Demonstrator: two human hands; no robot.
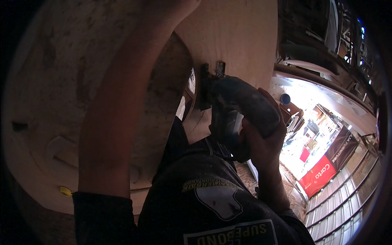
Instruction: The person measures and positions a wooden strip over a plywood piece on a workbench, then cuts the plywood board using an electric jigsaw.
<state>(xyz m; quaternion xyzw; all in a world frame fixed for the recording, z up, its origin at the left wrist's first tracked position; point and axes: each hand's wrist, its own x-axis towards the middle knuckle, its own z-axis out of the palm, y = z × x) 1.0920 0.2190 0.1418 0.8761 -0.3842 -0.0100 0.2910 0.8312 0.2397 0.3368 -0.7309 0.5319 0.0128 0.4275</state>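
Note:
My right hand (261, 143) is wrapped around the handle of a dark blue jigsaw (245, 102). The jigsaw's base plate rests against a plywood panel (241, 36), beside a curved edge. Along that curve runs a narrow opening where light and my clothing show through. To its left, a darker, stained board surface (53, 94) fills much of the view. My left arm reaches up across this board, and only the wrist and part of my left hand (181, 8) show at the top edge. The left fingers are out of the picture.
A small yellow object (65, 191) lies near the lower left board edge. On the right are a bright opening, a red and dark banner (316, 175), a blue round object (285, 99) and a ribbed metal shutter or sheet (339, 204). Cluttered dark material fills the upper right.

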